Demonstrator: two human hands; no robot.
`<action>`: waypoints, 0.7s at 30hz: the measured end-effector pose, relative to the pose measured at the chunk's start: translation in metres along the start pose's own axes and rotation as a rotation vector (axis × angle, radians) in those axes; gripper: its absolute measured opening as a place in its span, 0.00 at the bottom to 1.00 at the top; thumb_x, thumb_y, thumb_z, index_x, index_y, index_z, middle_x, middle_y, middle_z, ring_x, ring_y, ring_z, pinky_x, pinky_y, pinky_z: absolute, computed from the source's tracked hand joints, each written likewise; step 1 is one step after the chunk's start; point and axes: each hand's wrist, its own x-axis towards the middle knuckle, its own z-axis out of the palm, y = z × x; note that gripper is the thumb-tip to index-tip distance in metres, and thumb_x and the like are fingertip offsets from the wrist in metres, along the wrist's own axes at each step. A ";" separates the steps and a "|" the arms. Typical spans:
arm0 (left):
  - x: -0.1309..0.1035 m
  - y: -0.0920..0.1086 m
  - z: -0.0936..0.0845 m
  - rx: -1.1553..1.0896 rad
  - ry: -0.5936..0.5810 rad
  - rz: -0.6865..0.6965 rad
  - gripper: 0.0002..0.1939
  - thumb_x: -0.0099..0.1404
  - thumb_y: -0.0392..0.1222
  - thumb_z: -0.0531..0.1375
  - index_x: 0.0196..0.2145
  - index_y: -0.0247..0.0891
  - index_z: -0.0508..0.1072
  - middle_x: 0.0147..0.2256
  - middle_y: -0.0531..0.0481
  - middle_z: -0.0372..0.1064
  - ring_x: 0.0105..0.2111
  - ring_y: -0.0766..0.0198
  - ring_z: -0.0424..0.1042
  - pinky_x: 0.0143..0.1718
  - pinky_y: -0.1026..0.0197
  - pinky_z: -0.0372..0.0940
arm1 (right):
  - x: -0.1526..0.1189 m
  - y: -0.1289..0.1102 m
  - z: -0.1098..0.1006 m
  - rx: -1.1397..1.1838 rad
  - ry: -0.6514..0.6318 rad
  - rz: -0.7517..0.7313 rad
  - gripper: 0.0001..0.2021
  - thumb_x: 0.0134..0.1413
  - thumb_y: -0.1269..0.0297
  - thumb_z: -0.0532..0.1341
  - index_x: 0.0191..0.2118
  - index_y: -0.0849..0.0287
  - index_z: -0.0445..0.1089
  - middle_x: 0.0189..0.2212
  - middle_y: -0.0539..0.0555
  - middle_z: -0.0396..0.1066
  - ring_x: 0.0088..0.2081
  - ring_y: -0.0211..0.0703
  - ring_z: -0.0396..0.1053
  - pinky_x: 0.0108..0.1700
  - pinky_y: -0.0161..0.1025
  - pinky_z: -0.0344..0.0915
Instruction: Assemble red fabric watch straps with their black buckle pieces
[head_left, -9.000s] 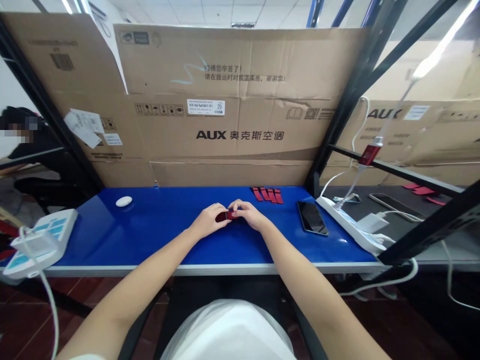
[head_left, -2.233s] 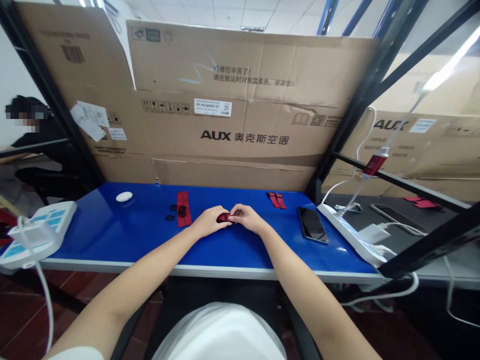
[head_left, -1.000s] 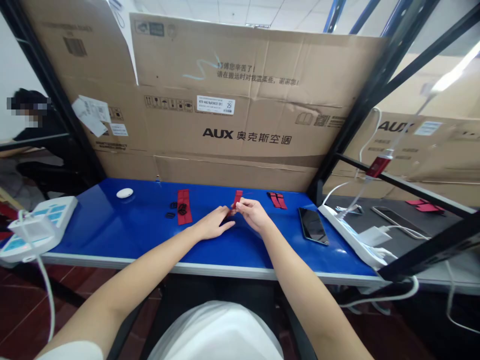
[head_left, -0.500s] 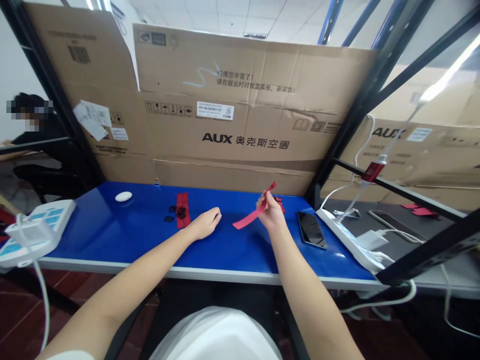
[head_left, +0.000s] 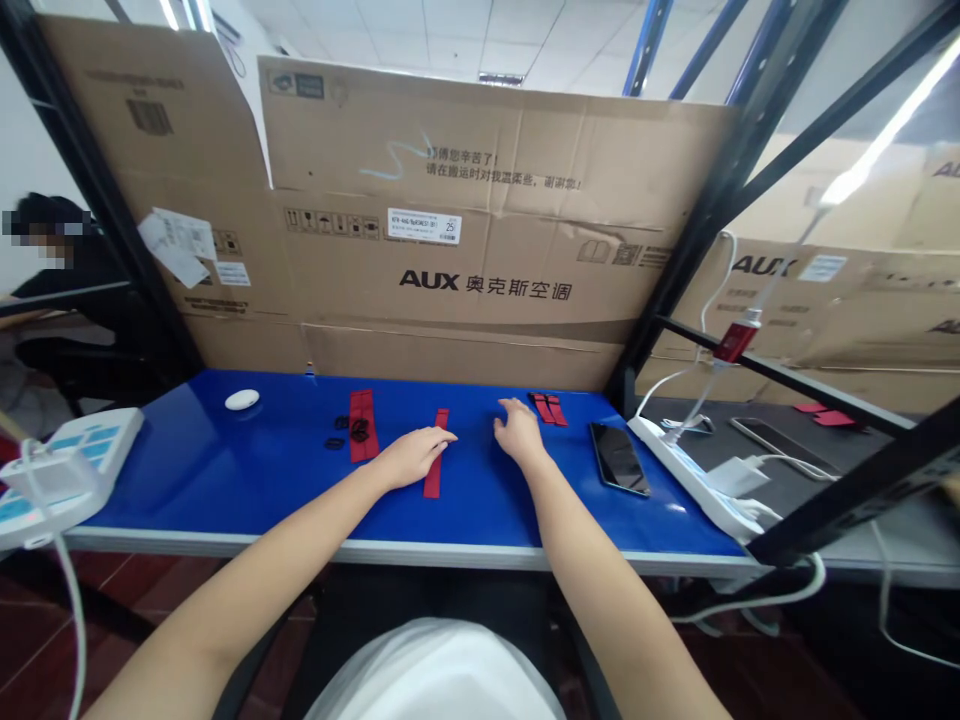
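At lower centre of the frame, the left hand [head_left: 411, 457] lies loosely open, its fingertips resting on a flat red strap [head_left: 435, 466] on the blue table [head_left: 225, 470]; grasping nothing. Pressing sideways could likely skew the strap. The right hand [head_left: 517, 436], open and empty, reaches toward the small red strap pile [head_left: 547, 408] just beyond. Further left lie laid-out straps with black rings [head_left: 360, 436].
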 end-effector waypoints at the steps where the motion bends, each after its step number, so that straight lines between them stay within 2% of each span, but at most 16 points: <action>1: -0.001 -0.001 0.000 0.008 -0.031 0.002 0.17 0.73 0.42 0.46 0.53 0.43 0.69 0.52 0.47 0.71 0.52 0.58 0.69 0.56 0.53 0.62 | 0.001 0.007 -0.006 -0.140 0.029 -0.026 0.23 0.50 0.72 0.58 0.55 0.64 0.66 0.58 0.66 0.65 0.64 0.56 0.55 0.66 0.57 0.43; 3: -0.001 -0.005 -0.001 0.037 -0.060 0.002 0.18 0.73 0.42 0.46 0.54 0.44 0.70 0.52 0.48 0.71 0.53 0.57 0.69 0.57 0.52 0.61 | 0.004 0.019 -0.015 -0.329 0.038 0.011 0.26 0.51 0.71 0.57 0.58 0.66 0.63 0.62 0.68 0.59 0.67 0.59 0.47 0.66 0.61 0.33; 4: -0.002 -0.009 -0.002 0.058 -0.061 -0.003 0.18 0.73 0.41 0.46 0.53 0.43 0.70 0.52 0.48 0.72 0.52 0.57 0.69 0.57 0.51 0.61 | 0.005 0.023 -0.018 -0.382 0.018 0.070 0.26 0.52 0.70 0.57 0.59 0.68 0.62 0.62 0.70 0.58 0.67 0.62 0.46 0.65 0.63 0.32; 6: -0.003 -0.020 -0.006 0.097 -0.036 -0.027 0.17 0.72 0.40 0.47 0.50 0.42 0.73 0.49 0.47 0.73 0.50 0.57 0.71 0.55 0.51 0.63 | 0.005 0.027 -0.021 -0.428 -0.047 0.199 0.25 0.54 0.68 0.56 0.58 0.72 0.62 0.61 0.74 0.57 0.65 0.66 0.49 0.64 0.66 0.35; 8: -0.005 -0.035 -0.013 0.114 0.002 -0.061 0.16 0.70 0.37 0.48 0.46 0.42 0.75 0.46 0.47 0.75 0.48 0.57 0.72 0.53 0.53 0.65 | 0.003 0.024 -0.021 -0.426 -0.113 0.250 0.23 0.55 0.67 0.55 0.55 0.75 0.64 0.57 0.78 0.61 0.61 0.68 0.56 0.62 0.63 0.44; 11: -0.012 -0.062 -0.026 0.102 0.023 -0.113 0.19 0.64 0.30 0.48 0.43 0.41 0.77 0.44 0.47 0.75 0.47 0.59 0.72 0.53 0.55 0.65 | -0.007 0.009 -0.013 -0.385 -0.149 0.175 0.21 0.55 0.67 0.55 0.52 0.76 0.65 0.49 0.78 0.67 0.54 0.65 0.64 0.55 0.54 0.57; 15: -0.021 -0.088 -0.038 0.126 0.054 -0.231 0.22 0.61 0.28 0.48 0.42 0.40 0.78 0.47 0.47 0.74 0.50 0.58 0.72 0.56 0.55 0.64 | -0.024 -0.018 0.008 -0.237 -0.167 -0.039 0.19 0.55 0.66 0.57 0.51 0.70 0.66 0.46 0.74 0.69 0.51 0.62 0.66 0.53 0.50 0.60; 18: -0.022 -0.091 -0.038 0.191 0.094 -0.311 0.18 0.65 0.35 0.50 0.45 0.38 0.77 0.50 0.44 0.73 0.52 0.54 0.70 0.57 0.52 0.62 | -0.026 -0.029 0.017 -0.092 -0.155 -0.203 0.19 0.54 0.70 0.56 0.52 0.65 0.67 0.51 0.67 0.68 0.54 0.57 0.63 0.56 0.49 0.59; 21: -0.018 -0.083 -0.029 0.316 0.132 -0.311 0.18 0.68 0.43 0.50 0.46 0.36 0.76 0.51 0.39 0.72 0.54 0.49 0.68 0.58 0.47 0.61 | -0.018 -0.025 0.011 -0.100 -0.081 -0.211 0.22 0.48 0.78 0.55 0.50 0.64 0.70 0.53 0.64 0.65 0.55 0.57 0.59 0.57 0.51 0.57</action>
